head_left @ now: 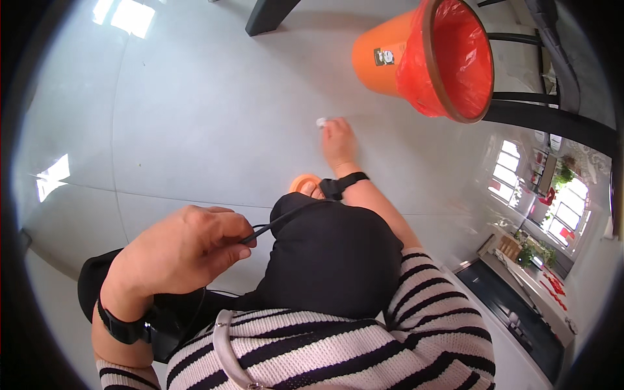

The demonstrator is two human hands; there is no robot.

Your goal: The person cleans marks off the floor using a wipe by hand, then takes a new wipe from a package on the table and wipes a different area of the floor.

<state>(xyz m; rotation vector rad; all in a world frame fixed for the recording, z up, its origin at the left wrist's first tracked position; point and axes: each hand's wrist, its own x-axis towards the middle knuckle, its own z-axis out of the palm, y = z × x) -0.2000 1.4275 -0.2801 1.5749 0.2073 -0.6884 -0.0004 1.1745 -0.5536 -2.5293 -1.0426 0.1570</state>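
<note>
My left hand (pixel 185 250) is closed, thumb against fingers, around a thin black cable (pixel 276 225). The cable runs across my black-clad knee toward the black wrist device (pixel 335 188) on my right arm. Low at the floor, my right hand (pixel 339 142) reaches forward with its fingers drawn together. At its fingertips is a small white scrap (pixel 321 122), too small to tell its kind. To the right of that hand an orange bin (pixel 375 55), lined with a red plastic bag (pixel 416 68), leans in view with its mouth facing right.
Pale glossy floor tiles (pixel 214 110) spread ahead. A dark furniture leg (pixel 266 16) stands at the far edge. Black chair-like bars (pixel 520 97) lie beyond the bin. An orange slipper (pixel 300 180) shows beside my knee. A counter with a dark top (pixel 513 318) is at lower right.
</note>
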